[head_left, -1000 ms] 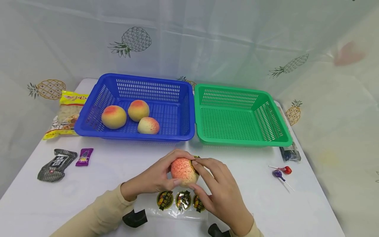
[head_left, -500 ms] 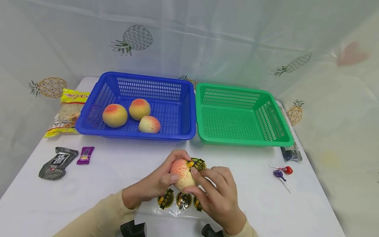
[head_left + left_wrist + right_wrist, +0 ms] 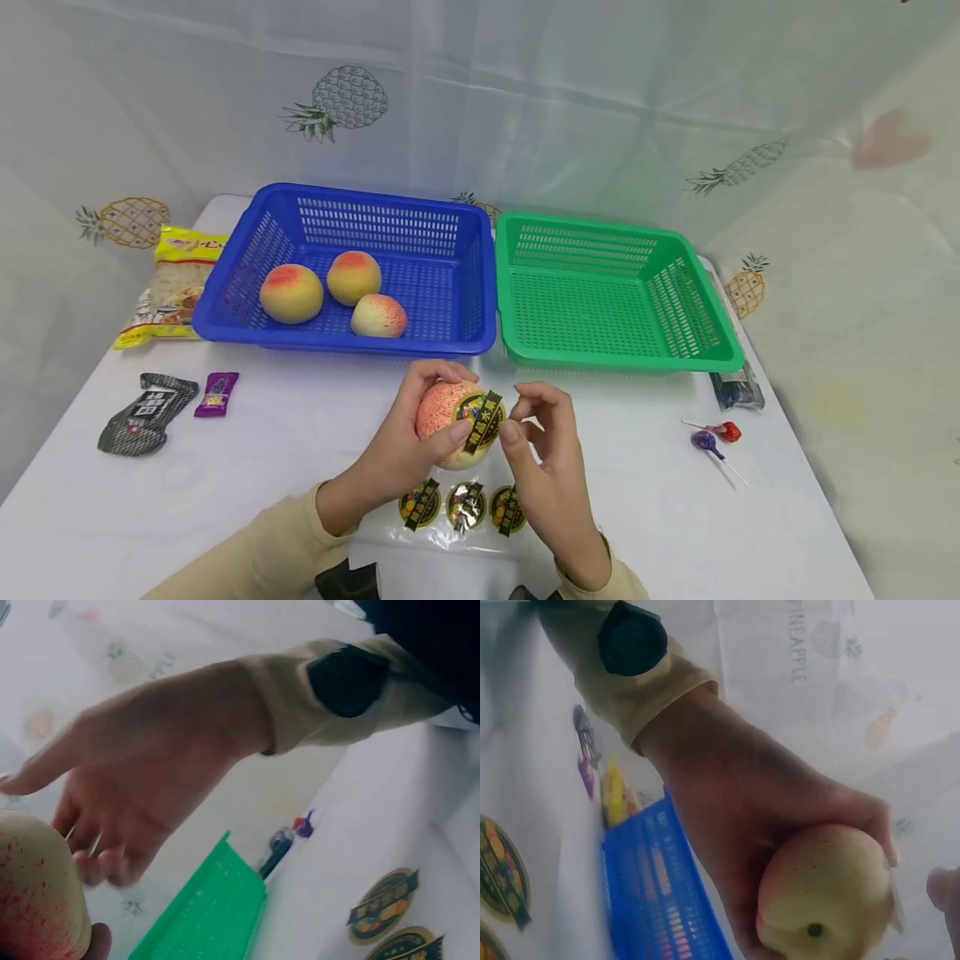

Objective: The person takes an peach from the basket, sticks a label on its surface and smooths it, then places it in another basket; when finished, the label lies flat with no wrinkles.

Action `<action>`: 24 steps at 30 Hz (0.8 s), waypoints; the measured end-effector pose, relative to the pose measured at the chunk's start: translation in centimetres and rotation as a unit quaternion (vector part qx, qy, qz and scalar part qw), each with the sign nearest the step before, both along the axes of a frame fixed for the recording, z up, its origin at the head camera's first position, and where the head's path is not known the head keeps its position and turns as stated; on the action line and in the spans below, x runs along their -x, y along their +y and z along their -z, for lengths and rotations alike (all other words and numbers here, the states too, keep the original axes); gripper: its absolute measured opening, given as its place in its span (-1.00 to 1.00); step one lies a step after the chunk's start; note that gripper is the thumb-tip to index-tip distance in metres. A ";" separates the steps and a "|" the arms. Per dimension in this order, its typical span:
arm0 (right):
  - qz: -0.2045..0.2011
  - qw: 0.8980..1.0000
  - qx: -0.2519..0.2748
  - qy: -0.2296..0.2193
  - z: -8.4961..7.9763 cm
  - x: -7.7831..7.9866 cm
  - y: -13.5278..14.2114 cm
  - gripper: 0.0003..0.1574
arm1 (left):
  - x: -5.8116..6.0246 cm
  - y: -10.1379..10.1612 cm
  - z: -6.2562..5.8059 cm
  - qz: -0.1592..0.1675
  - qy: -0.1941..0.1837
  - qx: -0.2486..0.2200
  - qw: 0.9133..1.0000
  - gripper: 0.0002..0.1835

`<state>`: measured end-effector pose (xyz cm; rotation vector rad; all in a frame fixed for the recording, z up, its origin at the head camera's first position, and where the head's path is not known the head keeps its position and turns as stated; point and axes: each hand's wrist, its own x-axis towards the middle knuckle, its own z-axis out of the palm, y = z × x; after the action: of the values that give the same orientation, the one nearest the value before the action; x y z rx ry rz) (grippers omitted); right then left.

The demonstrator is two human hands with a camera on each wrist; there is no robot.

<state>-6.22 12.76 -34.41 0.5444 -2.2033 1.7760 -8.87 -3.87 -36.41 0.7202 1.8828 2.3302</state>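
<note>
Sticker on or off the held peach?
On: the sticker lies against the peach under the left thumb, though one edge appears lifted.

The held peach (image 3: 435, 410) looks smooth and matt from where I stand, its sticker (image 3: 483, 417) slick and faintly shiny. The blue basket (image 3: 423, 296) and the green basket (image 3: 577, 317) are plastic with a soft sheen. The clear sticker sheet (image 3: 442, 540) glints like thin film; the beige sleeve (image 3: 262, 546) is matt cloth, the pineapple-print backdrop (image 3: 525, 108) faintly glossy

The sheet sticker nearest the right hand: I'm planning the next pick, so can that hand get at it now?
Probably yes: the right hand appears to hold nothing, and that sticker lies almost wholly uncovered. The left hand holds the peach off it.
</note>
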 end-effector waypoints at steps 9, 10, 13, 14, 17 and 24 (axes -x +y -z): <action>-0.051 0.995 -0.025 -0.084 0.1 0.4 -0.5 -0.65 | -0.9 0.7 0.2 -0.008 0.041 -0.023 0.999 -0.48; -0.052 0.995 -0.022 -0.081 0.1 0.4 -0.5 -0.71 | -0.9 0.7 0.2 -0.011 0.042 -0.023 0.999 -0.47; -0.062 0.995 -0.013 -0.076 0.0 0.5 -0.3 -0.84 | -1.1 0.8 0.0 -0.014 0.041 -0.022 0.999 -0.47; -0.069 0.995 -0.009 -0.077 0.0 0.5 -0.3 -0.85 | -1.2 0.8 0.0 -0.014 0.039 -0.021 0.999 -0.47; -0.091 0.992 0.012 -0.087 -0.1 0.6 -0.1 -0.91 | -1.3 0.8 0.0 -0.005 0.030 -0.023 0.999 -0.48; -0.131 0.982 0.060 -0.122 0.0 0.9 -0.1 -0.92 | -1.2 0.6 -0.1 0.005 0.003 -0.017 1.000 -0.50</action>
<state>-7.13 12.65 -34.41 0.6450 -2.2449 2.2029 -7.72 -3.28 -36.32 0.7386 1.8413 2.3619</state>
